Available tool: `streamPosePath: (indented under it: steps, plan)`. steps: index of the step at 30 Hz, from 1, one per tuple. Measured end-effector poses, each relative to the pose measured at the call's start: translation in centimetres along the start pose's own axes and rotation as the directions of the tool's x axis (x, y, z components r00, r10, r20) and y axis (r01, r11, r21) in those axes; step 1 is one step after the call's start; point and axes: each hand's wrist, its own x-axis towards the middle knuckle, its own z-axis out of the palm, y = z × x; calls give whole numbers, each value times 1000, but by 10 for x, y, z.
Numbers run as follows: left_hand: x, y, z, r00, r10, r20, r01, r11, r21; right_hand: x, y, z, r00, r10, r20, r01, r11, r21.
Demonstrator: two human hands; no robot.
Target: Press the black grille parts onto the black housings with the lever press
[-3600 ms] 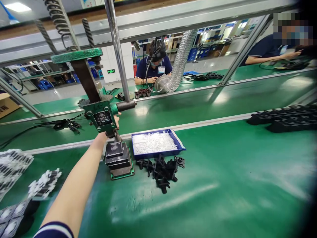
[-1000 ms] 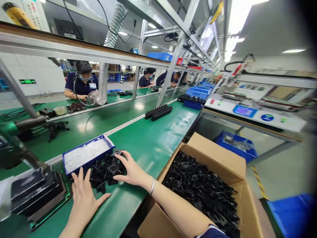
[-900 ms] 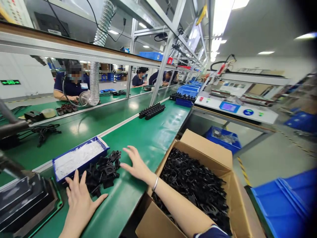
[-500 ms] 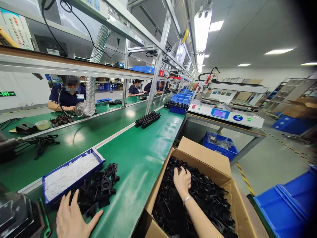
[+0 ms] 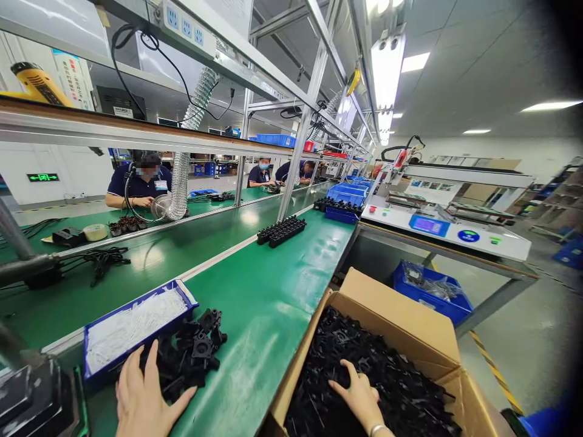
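Note:
My left hand (image 5: 150, 391) rests with fingers spread at the near side of a loose pile of black plastic parts (image 5: 200, 346) on the green bench. Behind that pile stands a blue tray (image 5: 194, 306) filled with thin white pieces (image 5: 136, 325). My right hand (image 5: 361, 394) is inside a cardboard box (image 5: 396, 309), over a mass of small black plastic pieces (image 5: 364, 349). Its thumb and index finger are apart, and nothing shows between them. The other fingers are curled and partly hidden.
Two rows of black parts (image 5: 281, 230) stand farther along the green bench (image 5: 246, 328). A white machine (image 5: 446, 227) is at the right, with a blue bin (image 5: 430, 294) below. Co-workers (image 5: 141, 182) sit across the bench. A dark stacked object (image 5: 31, 394) lies at near left.
My right hand has moved nearer to me within the box, its thumb and index finger now apart. My left hand stays spread by the black pile. The view has shifted slightly.

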Motion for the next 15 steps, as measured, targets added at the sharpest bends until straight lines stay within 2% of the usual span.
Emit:
streamPosePath:
  steps: [3, 9, 12, 15]
  plan:
    - [-1, 0, 1, 1000, -7, -9, 7, 1000, 1, -4, 7, -1, 998, -57, -18, 58, 998, 33]
    - [0, -5, 10, 1000, -19, -10, 19, 1000, -21, -13, 0, 2, 996, -45, -81, 52, 996, 76]
    - [0, -4, 4, 1000, -11, 11, 11, 999, -51, -22, -2, -5, 994, -86, -68, 94, 988, 123]
    - [-3, 3, -10, 997, -17, 69, 23, 996, -90, -37, 1, -24, 992, -127, -8, 126, 982, 141]
